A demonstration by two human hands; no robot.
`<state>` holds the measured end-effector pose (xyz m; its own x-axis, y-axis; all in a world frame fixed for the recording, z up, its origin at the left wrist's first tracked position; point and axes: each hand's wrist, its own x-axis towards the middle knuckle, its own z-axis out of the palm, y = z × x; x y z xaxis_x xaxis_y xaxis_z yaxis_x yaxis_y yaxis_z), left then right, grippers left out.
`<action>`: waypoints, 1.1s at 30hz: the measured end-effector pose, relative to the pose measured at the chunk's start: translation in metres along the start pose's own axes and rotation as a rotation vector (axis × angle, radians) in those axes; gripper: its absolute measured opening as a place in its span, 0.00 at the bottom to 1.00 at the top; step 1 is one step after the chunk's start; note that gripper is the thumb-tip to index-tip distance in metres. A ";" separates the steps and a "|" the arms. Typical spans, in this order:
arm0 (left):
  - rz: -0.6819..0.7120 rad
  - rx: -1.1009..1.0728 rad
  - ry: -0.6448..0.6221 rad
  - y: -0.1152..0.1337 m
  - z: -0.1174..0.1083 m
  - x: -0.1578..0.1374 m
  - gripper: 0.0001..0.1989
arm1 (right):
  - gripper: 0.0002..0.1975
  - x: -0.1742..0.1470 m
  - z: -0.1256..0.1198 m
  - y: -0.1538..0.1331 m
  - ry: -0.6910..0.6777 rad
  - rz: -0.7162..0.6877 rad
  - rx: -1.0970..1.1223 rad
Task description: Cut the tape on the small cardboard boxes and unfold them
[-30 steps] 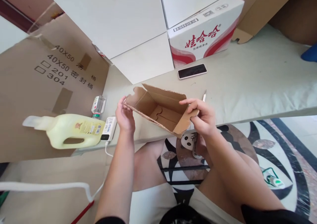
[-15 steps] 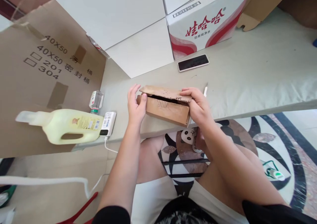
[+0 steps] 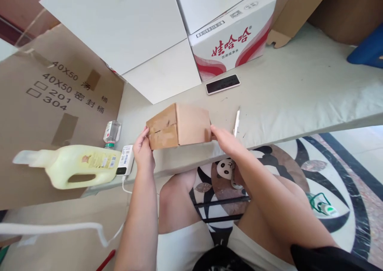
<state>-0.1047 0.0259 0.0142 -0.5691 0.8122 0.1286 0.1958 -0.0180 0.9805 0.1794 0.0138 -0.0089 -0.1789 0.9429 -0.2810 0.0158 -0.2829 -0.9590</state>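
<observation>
Between my two hands is a small brown cardboard box (image 3: pixel 194 124), turned so that a taped side with a seam faces left and a plain side faces right. My left hand (image 3: pixel 143 149) grips its left end, with fingers behind and the thumb near the lower corner. At the right end, my right hand (image 3: pixel 223 138) holds the box's edge with the fingertips, which are partly hidden. A slim white utility knife (image 3: pixel 236 121) lies on the cloth just beyond my right hand. Whether the box is open on its far side is hidden.
Behind the box lies a phone (image 3: pixel 223 84) before a white-and-red carton (image 3: pixel 230 43) and large white boxes (image 3: pixel 119 23). On the left are a yellow detergent bottle (image 3: pixel 66 163), a white power bank (image 3: pixel 125 159) with a cable, a small clear bottle (image 3: pixel 112 132) and a big carton (image 3: pixel 60 103).
Both hands have turned the cardboard box, so its loose flap no longer shows and a taped side does. The box and my hands have moved left. The camera view has shifted too.
</observation>
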 end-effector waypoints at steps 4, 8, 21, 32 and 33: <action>-0.357 -0.127 -0.056 0.003 0.007 -0.022 0.17 | 0.32 -0.003 0.012 -0.001 -0.122 -0.304 0.029; -0.652 -0.168 -0.340 -0.003 0.023 -0.062 0.34 | 0.30 -0.012 0.013 -0.010 -0.069 -0.540 -0.174; -0.083 0.254 -0.171 0.000 0.042 -0.068 0.15 | 0.14 -0.014 -0.004 -0.009 0.245 -0.446 -0.231; 0.451 0.818 -0.532 0.056 0.093 -0.046 0.20 | 0.15 -0.009 -0.005 -0.010 0.226 -0.428 -0.288; 0.444 0.836 -0.532 0.057 0.093 -0.047 0.21 | 0.17 -0.007 -0.009 -0.009 0.292 -0.375 -0.331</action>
<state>0.0079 0.0407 0.0496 0.0666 0.9835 0.1682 0.8956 -0.1333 0.4245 0.1893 0.0111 0.0012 0.0468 0.9908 0.1273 0.3191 0.1059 -0.9418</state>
